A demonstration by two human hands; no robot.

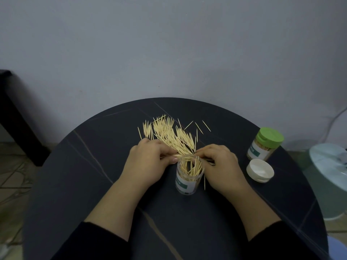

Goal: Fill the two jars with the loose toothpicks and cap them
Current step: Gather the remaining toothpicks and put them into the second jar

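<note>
An open clear jar with a green-and-white label stands upright between my hands, partly filled with toothpicks. Behind it lies a spread pile of loose toothpicks on the dark round table. My left hand pinches a small bunch of toothpicks at the near edge of the pile, just left of the jar's mouth. My right hand rests right of the jar, fingers curled at the pile's near edge; what it holds is hidden. A second jar, full and closed with a green cap, stands at the right. A white cap lies upside down in front of it.
One stray toothpick lies right of the open jar. A pale round stool or bin stands beside the table at the right, with a white cable behind it. A dark piece of furniture is at the far left. A wall rises behind the table.
</note>
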